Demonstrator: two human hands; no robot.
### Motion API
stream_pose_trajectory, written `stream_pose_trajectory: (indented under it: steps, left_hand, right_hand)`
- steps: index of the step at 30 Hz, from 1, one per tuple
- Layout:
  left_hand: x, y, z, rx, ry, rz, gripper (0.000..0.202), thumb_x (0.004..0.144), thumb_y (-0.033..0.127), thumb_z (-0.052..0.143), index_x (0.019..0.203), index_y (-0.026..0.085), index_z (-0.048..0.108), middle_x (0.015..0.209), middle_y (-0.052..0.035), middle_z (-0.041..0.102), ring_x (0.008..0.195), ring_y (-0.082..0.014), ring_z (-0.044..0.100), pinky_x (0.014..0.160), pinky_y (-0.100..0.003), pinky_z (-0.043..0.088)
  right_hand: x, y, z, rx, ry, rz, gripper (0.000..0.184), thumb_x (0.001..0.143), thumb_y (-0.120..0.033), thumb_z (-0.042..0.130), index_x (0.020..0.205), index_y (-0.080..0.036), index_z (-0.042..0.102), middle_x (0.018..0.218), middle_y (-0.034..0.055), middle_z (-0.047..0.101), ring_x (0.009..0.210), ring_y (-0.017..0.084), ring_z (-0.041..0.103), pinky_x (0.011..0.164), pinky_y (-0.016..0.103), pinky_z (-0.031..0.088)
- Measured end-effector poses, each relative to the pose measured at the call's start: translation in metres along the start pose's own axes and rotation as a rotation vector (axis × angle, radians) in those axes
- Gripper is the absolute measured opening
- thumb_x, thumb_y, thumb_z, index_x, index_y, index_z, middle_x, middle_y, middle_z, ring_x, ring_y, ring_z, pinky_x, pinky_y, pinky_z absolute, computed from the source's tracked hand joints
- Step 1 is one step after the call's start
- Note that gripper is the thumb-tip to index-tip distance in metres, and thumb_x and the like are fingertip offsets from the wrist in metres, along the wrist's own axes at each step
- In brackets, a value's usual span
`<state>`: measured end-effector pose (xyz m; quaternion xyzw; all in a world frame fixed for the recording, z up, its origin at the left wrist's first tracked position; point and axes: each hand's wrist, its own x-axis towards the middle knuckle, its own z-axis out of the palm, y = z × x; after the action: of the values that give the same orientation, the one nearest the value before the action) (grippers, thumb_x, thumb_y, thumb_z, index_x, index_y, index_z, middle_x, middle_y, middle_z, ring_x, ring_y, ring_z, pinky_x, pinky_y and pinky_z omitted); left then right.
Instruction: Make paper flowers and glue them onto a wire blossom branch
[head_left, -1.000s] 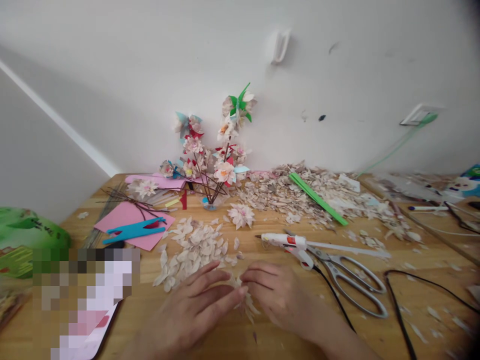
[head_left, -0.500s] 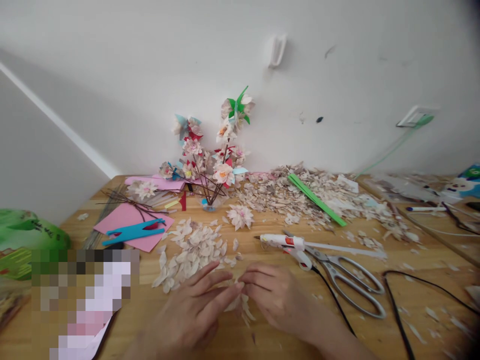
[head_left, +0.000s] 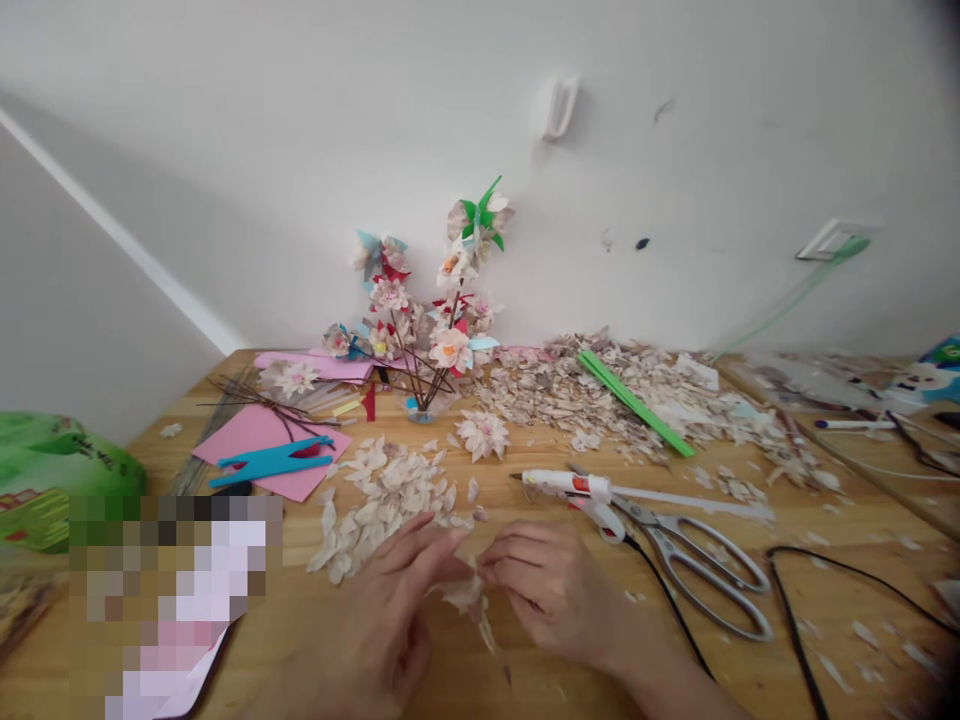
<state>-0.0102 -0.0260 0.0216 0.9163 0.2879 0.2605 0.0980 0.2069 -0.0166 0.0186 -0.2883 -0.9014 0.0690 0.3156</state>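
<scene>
At the table's front, my left hand (head_left: pixel 394 595) and my right hand (head_left: pixel 547 585) meet over a small cluster of pale dried petals (head_left: pixel 466 597). My right fingertips pinch its right side. The left fingers are bent around its upper left side, slightly blurred, and part of their hold is hidden. A few narrow petals hang below the fingers. Just behind my left hand spreads a pile of loose whitish petals (head_left: pixel 390 490). A finished petal flower (head_left: pixel 482 434) lies farther back.
A white glue gun (head_left: pixel 562 484) and large scissors (head_left: pixel 705 565) lie right of my hands, with a black cord (head_left: pixel 667 590). A vase of petal flowers (head_left: pixel 420 412) stands near the wall. Pink paper (head_left: pixel 255 445), a blue cut piece (head_left: pixel 274 462) and green strips (head_left: pixel 637 403) lie around.
My left index finger has lifted and drawn back left from the right fingertips, showing more of the petal cluster. My right hand stays nearly in place. The view has shifted slightly.
</scene>
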Motion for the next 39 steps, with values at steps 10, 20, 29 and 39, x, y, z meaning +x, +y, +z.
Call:
stream_pose_trajectory:
  steps: [10,20,29,39]
  left_hand:
    - [0.001,-0.001,-0.001,-0.003,-0.030,0.021,0.076,0.058,-0.004,0.036,0.131,0.015,0.022,0.118,-0.0102,0.054,0.121,-0.0205,0.036,0.101,-0.052,0.029]
    - [0.003,0.001,0.004,0.069,-0.038,0.098,0.074,0.060,-0.003,0.038,0.131,0.012,0.022,0.111,-0.0114,0.059,0.119,-0.0217,0.038,0.100,-0.051,0.030]
    - [-0.002,-0.004,0.004,-0.019,0.046,-0.006,0.083,0.060,-0.006,0.035,0.136,0.012,0.007,0.115,-0.0086,0.058,0.128,-0.0214,0.025,0.103,-0.056,0.021]
    - [-0.006,-0.005,0.003,-0.391,0.265,-0.215,0.078,0.071,0.004,0.037,0.136,0.016,-0.003,0.126,-0.0141,0.046,0.126,-0.0239,0.030,0.101,-0.057,0.021]
  right_hand:
    - [0.003,-0.003,0.004,0.000,0.008,-0.063,0.023,0.077,-0.003,0.040,0.079,-0.014,0.061,0.075,0.0037,0.066,0.070,0.014,0.056,0.064,0.026,0.048]
    - [0.002,-0.002,0.007,-0.034,0.051,-0.061,0.023,0.076,-0.004,0.042,0.079,-0.014,0.062,0.073,0.0043,0.066,0.070,0.014,0.058,0.065,0.027,0.049]
    - [0.003,0.000,0.007,-0.009,0.016,-0.023,0.024,0.078,-0.005,0.040,0.075,-0.016,0.061,0.071,0.0035,0.065,0.070,0.014,0.058,0.062,0.027,0.048]
    - [0.001,0.013,0.020,0.568,0.187,0.341,0.014,0.073,-0.012,0.054,0.066,-0.017,0.065,0.070,0.0044,0.068,0.068,0.015,0.061,0.065,0.028,0.048]
